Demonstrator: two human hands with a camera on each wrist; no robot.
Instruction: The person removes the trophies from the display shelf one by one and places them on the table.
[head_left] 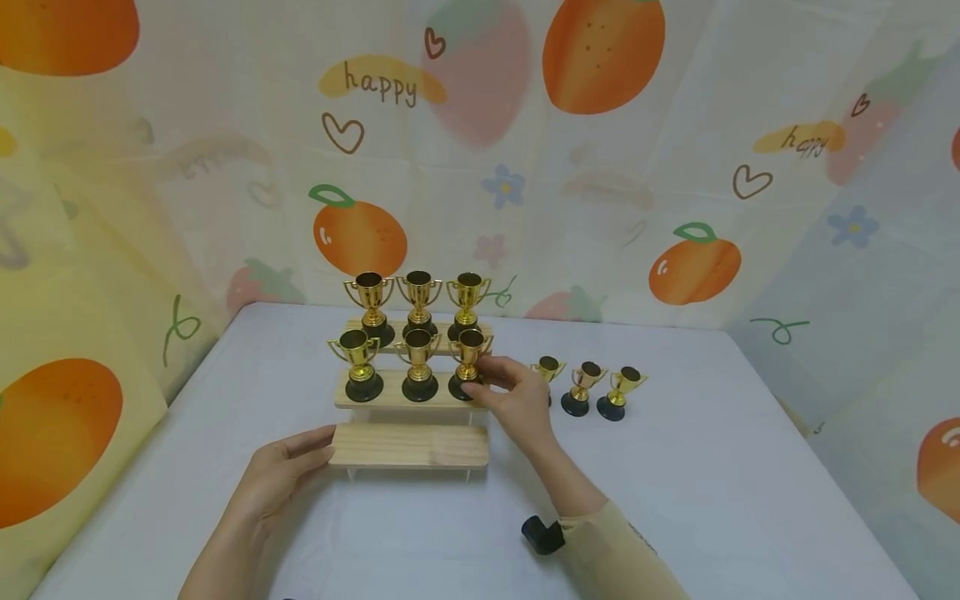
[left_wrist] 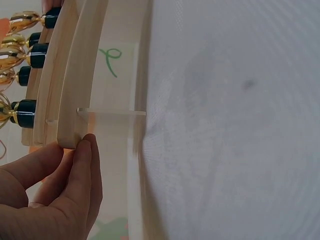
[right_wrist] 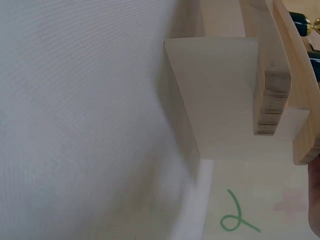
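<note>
Nearest, a cream fabric sleeve (head_left: 626, 554) over the right forearm, with a small black device (head_left: 542, 535) at the cuff. With the right hand (head_left: 517, 402), closed down to a grip, pinches a shiny gold two-handled trophy with a round black base (head_left: 468, 354) at the right end of the middle pale-wood shelf (head_left: 390, 403) — probably to square it with the two neighbouring trophies (head_left: 419, 358). With the left hand (head_left: 281, 467), pinches the left end of the bare front pale-wood shelf (head_left: 408, 444) between thumb and fingers, likely to steady the stand.

Farther back, three matching trophies (head_left: 418, 292) on the top shelf; right of the stand, three more trophies (head_left: 575, 404) upright on the white cloth-covered worktop (head_left: 712, 483).

Smooth grained planks, rounded at the corners — underneath, flat translucent panels (right_wrist: 220, 90), plastic by the look. Glossy cups, curled handles, dark bases; finely woven cloth below.
</note>
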